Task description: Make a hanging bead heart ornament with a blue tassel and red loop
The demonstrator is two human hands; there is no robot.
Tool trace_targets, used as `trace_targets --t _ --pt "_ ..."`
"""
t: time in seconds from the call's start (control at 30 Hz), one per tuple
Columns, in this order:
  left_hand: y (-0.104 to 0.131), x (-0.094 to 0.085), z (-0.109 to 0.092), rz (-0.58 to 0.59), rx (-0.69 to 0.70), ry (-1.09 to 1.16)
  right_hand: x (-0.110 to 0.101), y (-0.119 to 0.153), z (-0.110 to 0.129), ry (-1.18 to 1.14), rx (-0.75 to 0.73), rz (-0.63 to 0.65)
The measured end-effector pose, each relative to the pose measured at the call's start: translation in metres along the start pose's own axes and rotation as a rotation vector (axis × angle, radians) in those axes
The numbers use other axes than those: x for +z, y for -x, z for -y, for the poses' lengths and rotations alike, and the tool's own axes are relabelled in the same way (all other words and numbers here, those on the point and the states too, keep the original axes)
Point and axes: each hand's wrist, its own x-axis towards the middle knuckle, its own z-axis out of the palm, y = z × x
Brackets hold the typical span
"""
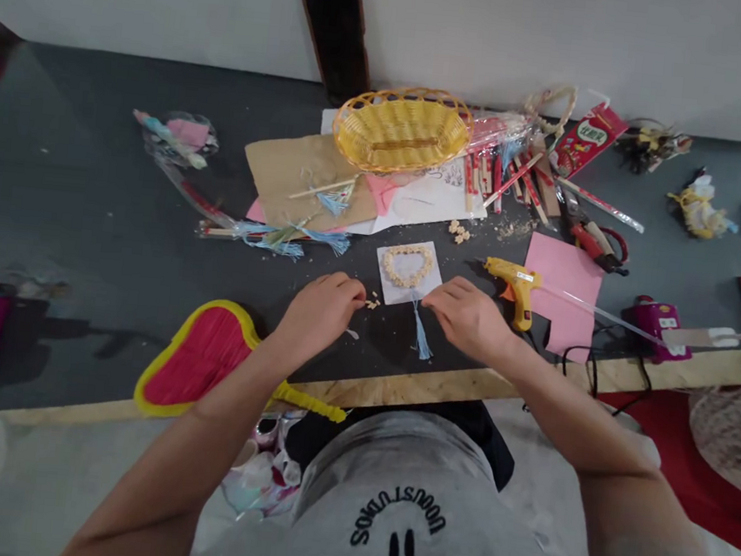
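A heart-shaped ring of small pale pieces lies on a square of white paper in front of me. A light blue tassel hangs from its lower point, across the table. My left hand is closed in a pinch left of the paper, beside a few loose pale bits. At the paper's lower right corner, close to the top of the tassel, is my right hand with its fingers drawn together. What either set of fingertips holds is hidden or too small to make out.
A yellow glue gun rests on the right by pink paper. Behind are a yellow basket, red-and-wood sticks and pliers. A red heart-shaped fan with yellow edging lies under my left forearm.
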Motion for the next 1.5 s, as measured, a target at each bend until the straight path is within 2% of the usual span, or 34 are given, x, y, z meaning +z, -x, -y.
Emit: trace_targets --t 0.13,0.2,0.27,0.37,0.43,0.57,0.63,0.73,0.83,0.9,1.0,1.13,1.23,1.37,1.5 --pt "0.003 -0.001 -0.006 -0.057 -0.055 0.14 0.015 0.006 0.013 0.007 0.043 -0.012" --pt "0.005 0.0 -0.009 -0.087 -0.093 0.241 0.013 0.009 0.012 -0.012 0.039 -0.035" --pt "0.008 0.003 -0.012 -0.106 -0.127 0.363 0.004 0.013 0.002 -0.033 0.04 -0.086" --pt "0.013 0.006 -0.016 -0.159 -0.111 0.508 -0.021 0.024 -0.037 -0.013 0.137 -0.183" --pt "0.017 0.007 -0.019 -0.183 -0.088 0.542 -0.041 0.031 -0.076 0.039 0.302 -0.239" --pt "0.023 0.007 -0.03 -0.203 -0.112 0.686 -0.073 0.043 -0.144 0.162 0.577 -0.238" --pt "0.024 0.009 -0.035 -0.219 -0.135 0.818 -0.079 0.043 -0.165 0.177 0.649 -0.209" --pt "0.023 0.013 -0.041 -0.252 -0.199 0.995 -0.078 0.037 -0.175 0.198 0.687 -0.17" --pt "0.022 0.018 -0.045 -0.255 -0.285 1.141 -0.072 0.026 -0.164 0.187 0.644 -0.173" --pt "0.021 0.02 -0.048 -0.235 -0.336 1.241 -0.067 0.02 -0.143 0.136 0.56 -0.212" --pt "0.02 0.022 -0.052 -0.216 -0.373 1.372 -0.057 0.016 -0.096 -0.01 0.391 -0.27" --pt "0.022 0.026 -0.055 -0.186 -0.349 1.463 -0.032 0.018 -0.024 -0.355 0.193 -0.221" --pt "0.025 0.028 -0.058 -0.159 -0.346 1.536 -0.012 0.018 0.017 -0.541 0.132 -0.212" --pt "0.028 0.03 -0.063 -0.181 -0.355 1.626 0.004 0.015 0.045 -0.659 0.134 -0.242" --pt "0.031 0.033 -0.064 -0.236 -0.372 1.601 0.009 0.014 0.055 -0.684 0.181 -0.228"
